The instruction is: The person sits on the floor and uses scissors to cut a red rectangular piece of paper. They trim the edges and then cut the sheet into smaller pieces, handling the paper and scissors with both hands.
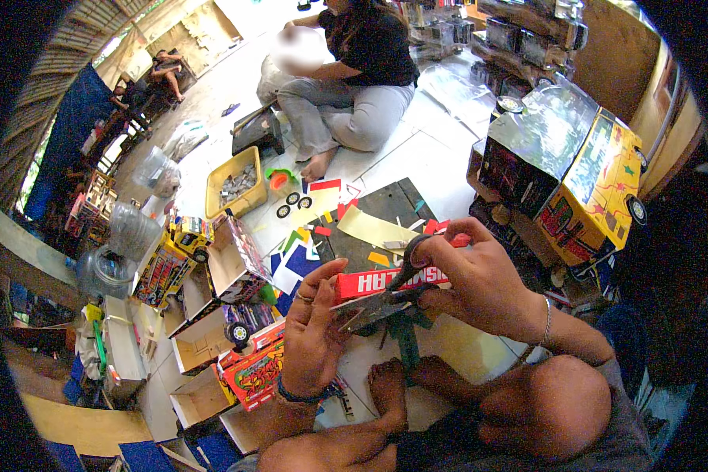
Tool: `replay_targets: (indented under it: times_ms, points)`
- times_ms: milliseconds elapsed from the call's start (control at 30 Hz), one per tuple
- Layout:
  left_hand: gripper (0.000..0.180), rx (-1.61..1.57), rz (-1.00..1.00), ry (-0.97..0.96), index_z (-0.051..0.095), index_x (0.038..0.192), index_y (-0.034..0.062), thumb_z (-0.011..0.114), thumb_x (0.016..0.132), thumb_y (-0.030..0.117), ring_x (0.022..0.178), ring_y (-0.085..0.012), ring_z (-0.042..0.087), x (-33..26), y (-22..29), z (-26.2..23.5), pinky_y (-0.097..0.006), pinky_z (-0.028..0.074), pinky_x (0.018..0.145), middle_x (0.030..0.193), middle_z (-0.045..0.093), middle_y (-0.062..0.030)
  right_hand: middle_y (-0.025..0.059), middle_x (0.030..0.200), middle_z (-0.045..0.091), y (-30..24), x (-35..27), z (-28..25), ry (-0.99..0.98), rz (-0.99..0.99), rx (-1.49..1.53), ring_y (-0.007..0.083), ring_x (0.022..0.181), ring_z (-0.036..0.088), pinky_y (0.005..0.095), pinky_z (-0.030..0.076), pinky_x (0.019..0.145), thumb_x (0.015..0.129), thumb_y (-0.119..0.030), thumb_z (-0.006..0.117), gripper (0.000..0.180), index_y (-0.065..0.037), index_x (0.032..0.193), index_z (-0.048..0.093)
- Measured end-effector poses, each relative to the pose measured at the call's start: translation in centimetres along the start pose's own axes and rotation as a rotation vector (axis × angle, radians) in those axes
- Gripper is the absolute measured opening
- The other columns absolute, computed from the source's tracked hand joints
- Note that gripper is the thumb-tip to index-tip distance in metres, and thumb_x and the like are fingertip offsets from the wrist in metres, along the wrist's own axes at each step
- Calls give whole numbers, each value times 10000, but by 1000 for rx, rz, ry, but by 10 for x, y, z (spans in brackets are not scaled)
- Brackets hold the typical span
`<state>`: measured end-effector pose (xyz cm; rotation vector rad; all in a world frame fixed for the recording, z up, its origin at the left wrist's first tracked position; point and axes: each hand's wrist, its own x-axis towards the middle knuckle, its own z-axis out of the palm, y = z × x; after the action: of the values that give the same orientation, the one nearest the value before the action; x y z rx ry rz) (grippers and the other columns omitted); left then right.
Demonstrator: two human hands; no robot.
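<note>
My right hand (484,287) grips a pair of scissors (401,277) with dark handles, fingers through the loops. The dark blades point left, across the lower side of a red strip (346,289) with white lettering. My left hand (311,334) holds the strip's left end between thumb and fingers, close to the blade tips. Part of the strip is hidden behind the scissors and my right hand. Below and beyond it lies a dark board (397,203) with a pale yellow strip (374,228) and coloured scraps.
Several toy truck bodies and open wooden boxes (197,346) stand at my left. A large yellow toy truck (590,197) is at the right. Farther off are a yellow basin (236,197), loose black wheels (293,203) and a seated person (354,86).
</note>
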<state>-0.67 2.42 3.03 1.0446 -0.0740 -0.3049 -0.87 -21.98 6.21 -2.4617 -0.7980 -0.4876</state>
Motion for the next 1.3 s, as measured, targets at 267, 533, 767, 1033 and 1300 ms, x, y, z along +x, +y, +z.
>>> replay_targets:
  times_ms: [267,533,767,1033,1300]
  points:
    - [360,741,518,-147,630,1169,30,646,961,324,868,-118,594,-3,9,-1,-253,464,768,1053,671,-88,48,974,699,-7,-11,-3,-17,91,113,305,926,661,427,441,940,745,-190,789,510,-142,1173,517]
    - [244,671,427,-35,654,1069,26,669,946,237,780,-106,579,-12,8,-1,-249,466,718,934,670,-50,130,1044,678,-12,-14,4,-103,186,312,341,976,640,455,475,891,759,-149,769,508,-104,1184,495]
    - [357,245,435,137,580,1080,29,514,1018,374,723,-139,664,-5,9,-6,-238,537,663,894,648,-50,140,1103,691,19,-10,7,225,399,1078,209,1006,666,354,534,869,924,-228,674,368,-53,1152,444]
    - [371,-113,289,330,535,1188,79,495,1019,408,862,-141,650,-3,12,-12,-287,572,710,957,636,-38,79,1093,627,7,-26,36,186,697,1788,173,968,632,307,521,854,956,-315,648,324,-88,1149,522]
    - [329,-262,195,195,551,1228,22,537,1005,264,955,-188,646,1,11,-5,-346,563,836,1072,642,-91,49,1066,632,2,-21,37,92,619,1745,160,976,631,324,518,850,874,-182,753,383,-56,1162,534]
